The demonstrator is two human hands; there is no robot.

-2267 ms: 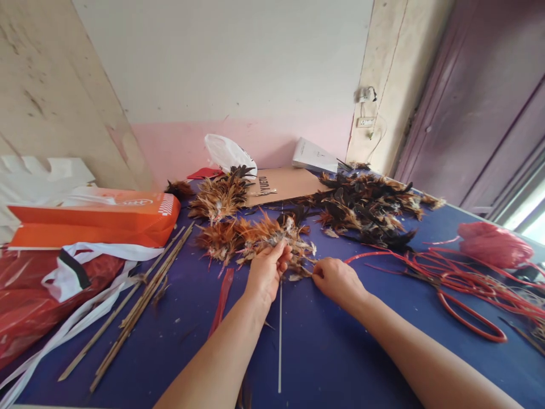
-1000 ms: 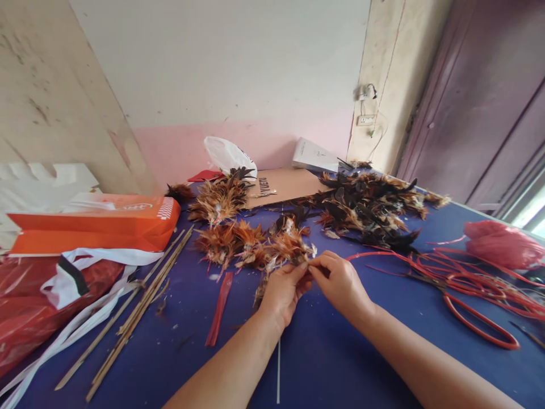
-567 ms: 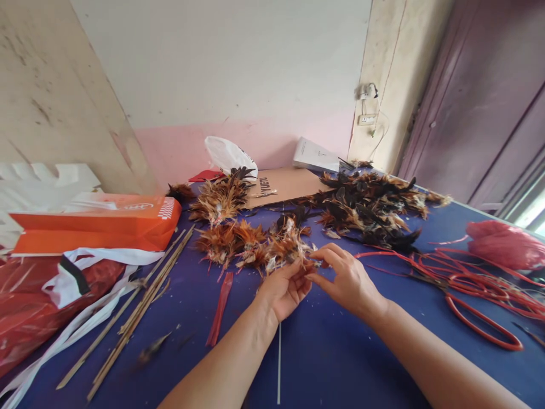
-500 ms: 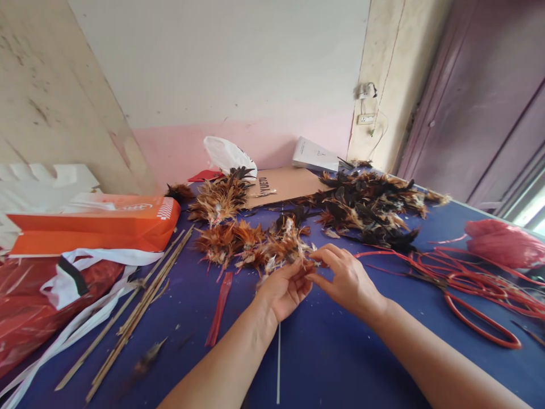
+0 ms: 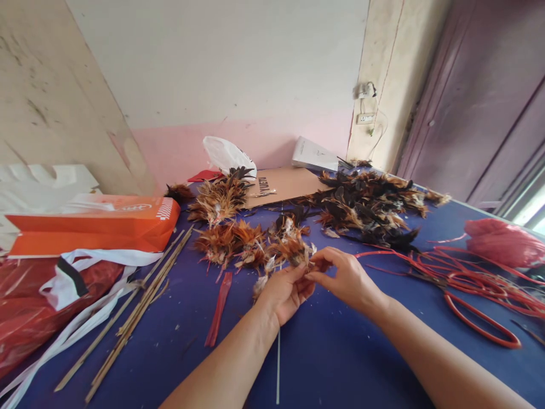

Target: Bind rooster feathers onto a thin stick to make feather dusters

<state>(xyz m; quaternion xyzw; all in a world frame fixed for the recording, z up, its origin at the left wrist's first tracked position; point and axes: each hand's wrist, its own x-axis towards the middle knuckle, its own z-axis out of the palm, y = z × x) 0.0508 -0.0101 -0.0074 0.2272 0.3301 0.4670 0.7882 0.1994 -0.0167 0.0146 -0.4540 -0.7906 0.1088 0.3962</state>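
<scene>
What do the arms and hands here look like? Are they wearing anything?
The left hand and right hand are bare, with no gloves; I see no rings, watch or bracelet. No sleeve shows on the left forearm or right forearm.

A ruffled orange-brown feather tuft (image 5: 293, 249), pinched near one end, fans out in front of the flat tan cardboard sheet (image 5: 292, 183).

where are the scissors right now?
Head view, right side: the scissors lie on the blue table, partly among tangled red strands, right of the right hand.
</scene>
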